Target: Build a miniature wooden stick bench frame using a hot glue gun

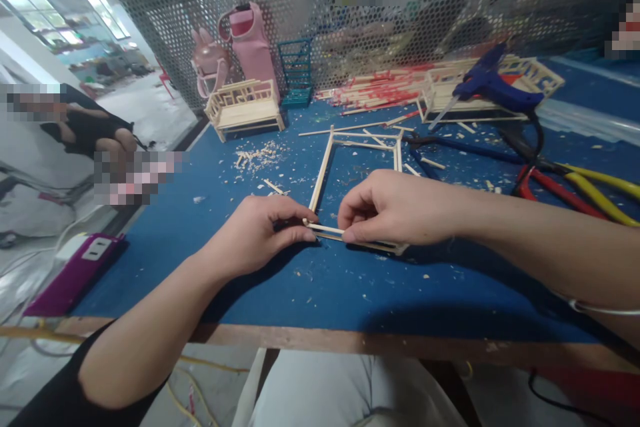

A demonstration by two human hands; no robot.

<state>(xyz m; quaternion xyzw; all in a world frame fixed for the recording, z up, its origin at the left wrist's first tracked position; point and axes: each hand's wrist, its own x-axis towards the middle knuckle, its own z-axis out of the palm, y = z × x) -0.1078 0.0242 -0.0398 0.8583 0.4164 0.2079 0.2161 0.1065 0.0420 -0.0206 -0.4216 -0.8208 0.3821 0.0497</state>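
Note:
A rectangular frame of thin pale wooden sticks [323,173] lies on the blue table in front of me, with short upright ends at its corners. At its near left corner, my left hand [263,230] is closed, thumb and fingers pinching the stick joint. My right hand [383,210] has its fingers curled and pinches the near side's upper wooden stick [327,229] around its middle. Part of that stick and the near right corner are partly hidden by my right hand.
Behind are a small stick bench [245,113], red-tipped sticks [375,90] and a blue glue gun [493,83] by another stick piece. Blue-handled pliers [470,149] and red-and-yellow-handled pliers [580,180] lie right. A purple power strip [75,280] sits left. A person sits beyond.

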